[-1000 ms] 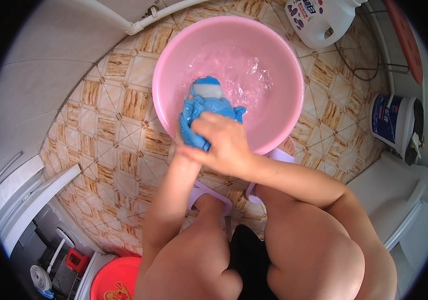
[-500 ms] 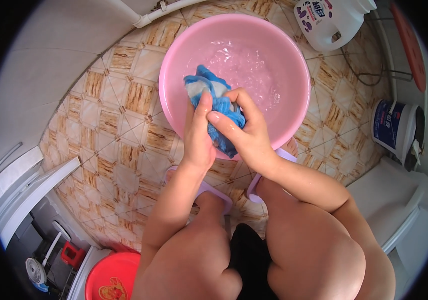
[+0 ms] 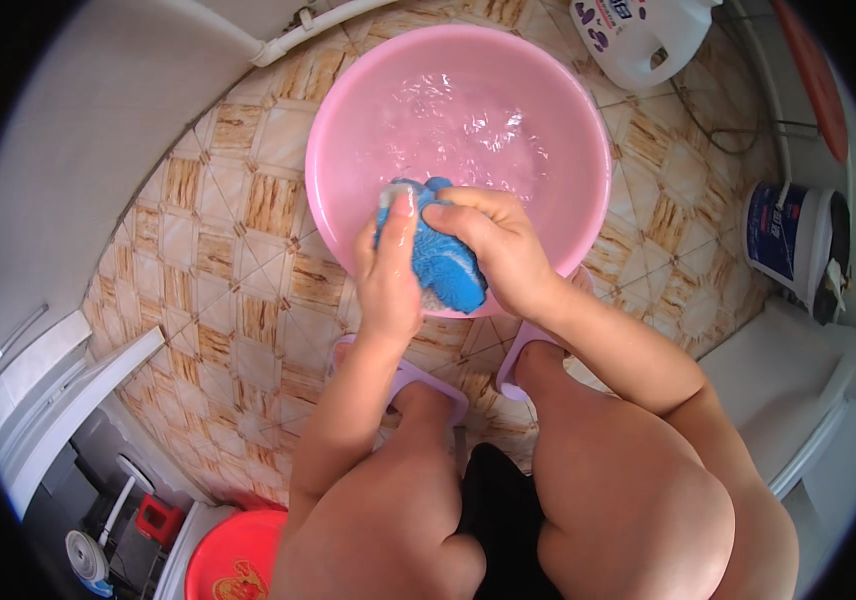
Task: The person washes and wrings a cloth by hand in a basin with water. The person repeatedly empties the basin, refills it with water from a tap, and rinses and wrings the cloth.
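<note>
A wet, bunched blue and white cloth [image 3: 445, 262] is squeezed between my two hands, over the near rim of a large pink basin [image 3: 320, 170]. My left hand [image 3: 386, 275] presses on the cloth from the left, its thumb lying along the top. Opposite it, my right hand [image 3: 510, 250] grips the cloth with curled fingers, thumb on top. The cloth's exact kind is hard to make out in its folds. Rippling clear water [image 3: 468, 120] lies in the basin beyond my hands.
Purple slippers [image 3: 433, 392] are on my feet, close to the basin. A white jug [image 3: 640, 40] stands at the far right, and a white and blue bucket [image 3: 780, 232] sits nearer on the right. A red basin [image 3: 236, 555] is at lower left. Patterned tiles [image 3: 238, 260] cover the floor.
The cloth is now packed into a more compact lump, with its loose upper end drawn in. My right fingers have closed further round it. The view has shifted slightly.
</note>
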The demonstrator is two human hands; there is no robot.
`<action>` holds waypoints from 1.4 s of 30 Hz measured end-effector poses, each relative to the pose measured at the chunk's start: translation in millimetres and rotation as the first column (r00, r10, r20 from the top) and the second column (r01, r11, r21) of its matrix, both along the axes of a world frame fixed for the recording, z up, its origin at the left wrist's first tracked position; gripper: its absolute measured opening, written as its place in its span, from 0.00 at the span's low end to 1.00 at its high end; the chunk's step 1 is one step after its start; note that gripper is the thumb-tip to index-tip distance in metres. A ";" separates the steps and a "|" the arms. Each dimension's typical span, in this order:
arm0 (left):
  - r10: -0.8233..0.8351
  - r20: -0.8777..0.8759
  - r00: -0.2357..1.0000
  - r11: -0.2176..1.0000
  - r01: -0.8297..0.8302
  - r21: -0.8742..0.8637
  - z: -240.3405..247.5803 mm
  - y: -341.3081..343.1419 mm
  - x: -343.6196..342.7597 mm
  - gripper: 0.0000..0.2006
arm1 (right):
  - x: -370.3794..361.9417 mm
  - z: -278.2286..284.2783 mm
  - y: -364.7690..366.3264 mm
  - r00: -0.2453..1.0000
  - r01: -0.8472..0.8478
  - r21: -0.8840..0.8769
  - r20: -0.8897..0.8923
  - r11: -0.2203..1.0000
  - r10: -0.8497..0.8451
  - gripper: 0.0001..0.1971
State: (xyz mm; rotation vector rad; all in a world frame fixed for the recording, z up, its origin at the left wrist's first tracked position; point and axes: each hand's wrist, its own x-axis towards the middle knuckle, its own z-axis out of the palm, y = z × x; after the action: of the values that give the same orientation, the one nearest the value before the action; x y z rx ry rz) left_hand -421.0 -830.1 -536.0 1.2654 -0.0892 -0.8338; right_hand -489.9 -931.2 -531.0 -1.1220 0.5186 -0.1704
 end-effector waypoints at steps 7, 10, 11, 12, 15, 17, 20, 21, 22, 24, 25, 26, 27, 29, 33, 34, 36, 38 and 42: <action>0.137 0.130 0.982 0.981 -0.153 0.119 -6.1 34.1 38.1 0.17 | -13.0 -13.9 -56.4 0.923 0.337 -0.201 -0.120 0.920 -0.365 0.08; 0.264 0.119 0.957 0.963 -0.269 0.023 -7.2 33.6 47.8 0.24 | -4.8 -51.3 -101.2 0.907 0.354 -0.284 -0.128 0.891 -0.401 0.07; 0.237 0.214 0.948 0.969 -0.246 0.016 -1.1 35.5 50.5 0.28 | 1.3 -61.6 -104.0 0.925 0.290 -0.322 -0.146 0.901 -0.350 0.12; 0.204 0.287 0.936 0.977 -0.215 0.005 -4.2 32.6 49.2 0.31 | 1.1 -74.1 -106.1 0.923 0.291 -0.327 -0.154 0.899 -0.354 0.12; 0.151 0.225 0.962 0.988 -0.157 0.008 -8.5 27.5 52.8 0.36 | 15.6 -88.5 -82.7 0.974 -0.141 -0.839 -0.214 0.525 -0.080 0.29; 0.162 0.212 0.964 0.984 -0.174 0.039 -17.1 28.7 55.2 0.38 | 24.1 -85.3 -38.7 0.703 -0.692 -0.697 -0.710 0.185 -0.043 0.36; 0.166 0.160 0.973 0.984 -0.173 0.032 -18.5 21.6 50.2 0.41 | 19.1 -118.5 -27.1 0.680 -0.719 -0.679 -0.731 -0.152 0.050 0.37; 0.166 0.135 0.977 0.986 -0.168 0.008 -17.2 21.5 49.2 0.41 | 18.0 -118.9 -26.4 0.730 -0.673 -0.727 -0.682 -0.137 0.034 0.29; 0.164 0.134 0.977 0.986 -0.166 0.009 -16.4 22.4 48.5 0.41 | 18.1 -118.8 -32.2 0.730 -0.674 -0.726 -0.683 -0.136 0.033 0.29; 0.145 0.117 0.983 0.987 -0.135 -0.084 -13.7 26.2 49.4 0.41 | 21.2 -109.4 -49.6 0.831 -0.548 -0.770 -0.547 0.326 0.103 0.22; 0.147 0.121 0.982 0.987 -0.137 -0.084 -12.1 27.8 51.8 0.41 | 20.9 -100.9 -56.1 0.882 -0.404 -0.705 -0.469 0.583 0.045 0.19; 0.095 0.078 0.992 0.989 -0.085 -0.118 -11.1 32.9 54.2 0.40 | 23.0 -88.0 -54.1 0.883 -0.405 -0.702 -0.465 0.586 0.053 0.19; 0.034 0.025 0.999 0.985 -0.029 -0.168 -14.6 32.0 53.8 0.39 | 18.4 -72.1 -53.7 0.936 -0.230 -0.365 -0.338 0.902 0.102 0.20; 0.044 -0.102 0.994 0.968 -0.067 -0.241 -11.6 27.1 47.3 0.37 | 14.5 -43.8 -35.3 0.979 -0.063 0.094 -0.190 0.994 0.080 0.21; -0.055 -0.430 0.901 0.896 -0.145 -0.419 -10.2 19.5 30.9 0.30 | 22.4 -43.5 1.7 0.995 0.091 -0.509 0.081 0.856 -0.058 0.18; -0.059 -0.430 0.901 0.896 -0.142 -0.421 -9.4 15.1 27.8 0.30 | 21.7 -51.0 1.7 0.984 0.176 -0.594 0.097 0.785 -0.147 0.17; 0.031 -0.149 0.988 0.972 -0.064 -0.225 -9.4 11.8 24.3 0.27 | 18.3 -41.4 -4.2 0.987 0.147 -0.455 0.004 0.878 -0.163 0.15; 0.046 -0.269 0.962 0.993 -0.073 -0.089 -23.2 25.4 24.6 0.25 | 14.3 -22.8 -10.1 0.964 0.266 -0.090 0.025 0.960 -0.265 0.13; -0.059 -0.534 0.843 0.978 -0.059 -0.200 -29.5 33.3 9.5 0.24 | 18.9 13.5 28.2 0.982 0.165 -0.189 0.123 0.968 -0.144 0.10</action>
State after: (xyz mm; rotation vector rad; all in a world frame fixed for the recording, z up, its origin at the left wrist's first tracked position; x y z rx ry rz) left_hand -411.6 -796.8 -565.5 0.7944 0.2716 -1.1239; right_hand -471.0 -903.0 -517.5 -1.2588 0.5003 -0.4247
